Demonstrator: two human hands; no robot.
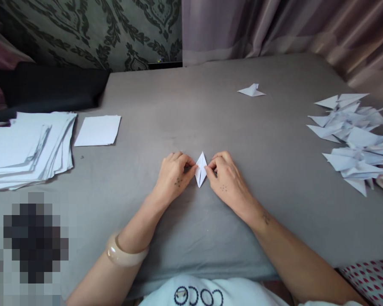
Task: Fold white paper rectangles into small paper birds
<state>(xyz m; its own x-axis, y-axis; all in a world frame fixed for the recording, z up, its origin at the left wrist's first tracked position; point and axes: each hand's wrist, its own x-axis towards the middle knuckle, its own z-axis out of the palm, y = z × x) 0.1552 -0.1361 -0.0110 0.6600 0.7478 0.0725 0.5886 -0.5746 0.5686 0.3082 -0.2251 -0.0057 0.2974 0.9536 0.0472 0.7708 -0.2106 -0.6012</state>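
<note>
A small white folded paper point(201, 171), shaped like a narrow diamond with a slit down its lower half, is held upright in front of me, just above or on the grey cloth. My left hand point(175, 176) pinches its left corner between thumb and forefinger. On the opposite corner, my right hand point(227, 180) has the same kind of pinch. Both hands are closed on the one piece, with their other fingers curled in.
Left on the grey-covered table point(166, 114) lie a thick stack of white paper point(28, 148), a smaller square stack point(98, 131) and black fabric point(54, 85). Many folded paper cranes point(357, 136) are heaped at right. A single crane point(252, 90) sits farther back.
</note>
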